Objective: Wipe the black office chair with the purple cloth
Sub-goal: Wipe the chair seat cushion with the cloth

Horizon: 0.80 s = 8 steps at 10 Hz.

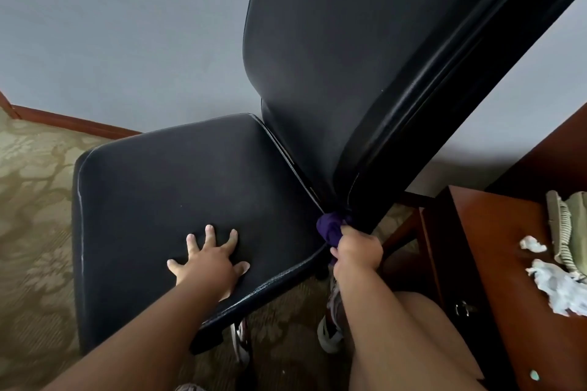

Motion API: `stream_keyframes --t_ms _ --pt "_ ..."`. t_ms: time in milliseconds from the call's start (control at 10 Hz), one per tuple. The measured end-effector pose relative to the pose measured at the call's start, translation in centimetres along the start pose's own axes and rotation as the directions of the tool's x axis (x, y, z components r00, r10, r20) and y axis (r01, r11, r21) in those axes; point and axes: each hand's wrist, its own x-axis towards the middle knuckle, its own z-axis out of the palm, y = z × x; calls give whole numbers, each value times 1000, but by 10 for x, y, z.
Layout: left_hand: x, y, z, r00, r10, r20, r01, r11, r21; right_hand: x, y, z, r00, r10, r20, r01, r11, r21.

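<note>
The black office chair (178, 187) fills the middle of the head view, its seat toward me and its tall backrest (343, 51) rising to the right. My left hand (208, 259) lies flat on the seat near the front edge, fingers spread. My right hand (357, 251) grips the bunched purple cloth (330, 228) and holds it against the near end of the gap where seat and backrest meet. Most of the cloth is hidden inside the fist.
A reddish wooden desk (495, 251) stands close on the right, carrying crumpled white tissues (556, 286) and a beige corded phone (565, 219). Patterned carpet (35, 219) lies around the chair. A grey wall (127, 35) with a wooden skirting board is behind it. My knee and shoes are below the seat.
</note>
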Motion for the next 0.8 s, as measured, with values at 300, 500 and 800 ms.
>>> stream_keyframes --t_ms 300,500,800 --pt "1 0 4 1000 -3 -12 3 1000 24 -18 3 11 995 -103 1 103 992 77" --pt "2 2 5 1000 -8 -10 8 999 31 -9 -19 9 925 340 172 -362 924 122" --pt "1 4 3 1000 -17 -8 17 999 35 -29 -31 -7 814 272 513 -503 771 391"
